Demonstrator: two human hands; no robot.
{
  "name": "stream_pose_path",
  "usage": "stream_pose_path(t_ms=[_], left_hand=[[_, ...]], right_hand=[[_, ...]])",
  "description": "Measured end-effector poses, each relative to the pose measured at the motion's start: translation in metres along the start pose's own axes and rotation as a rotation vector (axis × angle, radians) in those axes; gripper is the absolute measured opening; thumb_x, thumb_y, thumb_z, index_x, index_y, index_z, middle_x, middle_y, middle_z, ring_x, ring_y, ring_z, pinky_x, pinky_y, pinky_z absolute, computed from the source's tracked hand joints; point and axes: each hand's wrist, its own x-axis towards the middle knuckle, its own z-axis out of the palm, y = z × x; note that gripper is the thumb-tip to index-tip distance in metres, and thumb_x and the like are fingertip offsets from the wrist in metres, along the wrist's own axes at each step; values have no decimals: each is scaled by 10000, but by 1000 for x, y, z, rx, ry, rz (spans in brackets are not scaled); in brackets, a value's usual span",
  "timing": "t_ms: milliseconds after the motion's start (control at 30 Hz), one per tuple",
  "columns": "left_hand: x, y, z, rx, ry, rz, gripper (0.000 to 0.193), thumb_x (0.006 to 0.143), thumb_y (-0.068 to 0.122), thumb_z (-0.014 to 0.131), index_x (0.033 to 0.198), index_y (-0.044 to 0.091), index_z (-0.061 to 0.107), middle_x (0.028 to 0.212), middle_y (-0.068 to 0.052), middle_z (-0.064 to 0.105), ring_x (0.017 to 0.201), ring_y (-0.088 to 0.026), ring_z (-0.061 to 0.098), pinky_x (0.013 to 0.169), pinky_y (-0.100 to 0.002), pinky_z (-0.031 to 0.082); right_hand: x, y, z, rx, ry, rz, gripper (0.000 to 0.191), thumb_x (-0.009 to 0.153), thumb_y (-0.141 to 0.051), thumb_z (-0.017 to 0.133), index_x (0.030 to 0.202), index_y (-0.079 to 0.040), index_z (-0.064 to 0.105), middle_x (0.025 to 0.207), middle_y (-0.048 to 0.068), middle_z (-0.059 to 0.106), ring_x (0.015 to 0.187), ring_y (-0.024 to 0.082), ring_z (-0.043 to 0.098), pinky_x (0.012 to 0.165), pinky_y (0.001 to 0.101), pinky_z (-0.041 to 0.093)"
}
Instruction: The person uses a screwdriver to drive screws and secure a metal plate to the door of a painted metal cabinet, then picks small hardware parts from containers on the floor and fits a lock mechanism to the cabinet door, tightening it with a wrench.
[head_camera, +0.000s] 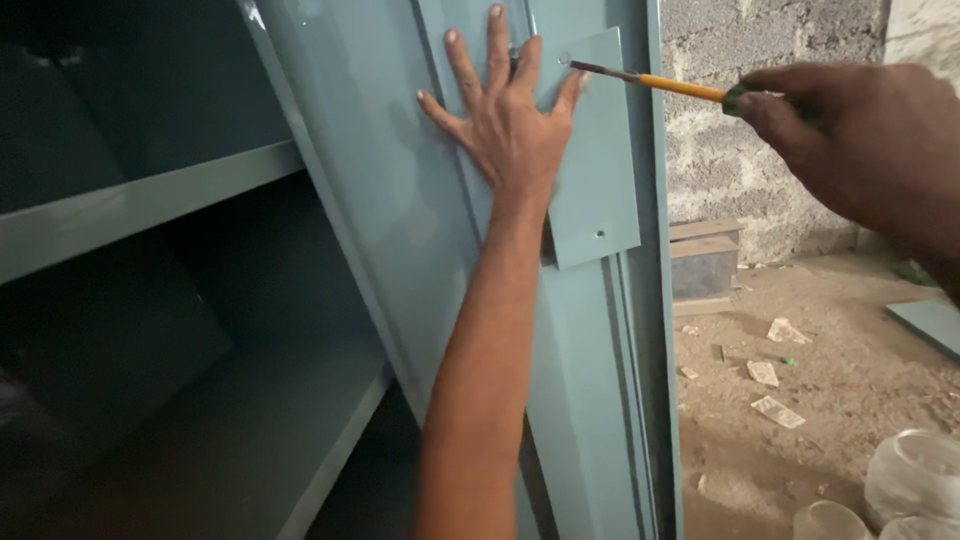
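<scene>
My left hand (507, 118) lies flat with fingers spread against the inside of a grey-blue metal cabinet door (400, 200), its thumb resting on a rectangular metal plate (600, 190) mounted on the door. My right hand (850, 140) grips a screwdriver (660, 82) with a yellow shaft section and a dark green handle. The screwdriver's tip sits at a screw near the plate's top left corner. A second screw shows near the plate's lower edge.
To the left are the cabinet's grey-blue shelves (140, 205). Right of the door lies a dirt floor (800, 400) with paper scraps, a small metal box (705, 262) by a block wall (760, 120), and clear plastic containers (915, 480) at the lower right.
</scene>
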Motion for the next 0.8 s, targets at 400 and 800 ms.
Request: stream_pose_path(t_ms=[400,800], left_hand=[[-1,0,6,-8,63,8,499,842,597,775,1240,298,749,1592,70,415,1566,-356,165,1194,-842,30],[-6,12,11,-23,151,-23,455,820,471,829,1203,238,754,1504,-11,504,1506,-391,267,1134,-788,178]], right_hand=[[27,0,-7,62,-264,192,377,1113,-422,490,1254,-213,771,779,78,768,538,274,680,619,413,574],[13,-48,-31,-76,-147,32,346,1083,-402,548,1245,-179,757,761,151,727,604,328,683,694,464,580]])
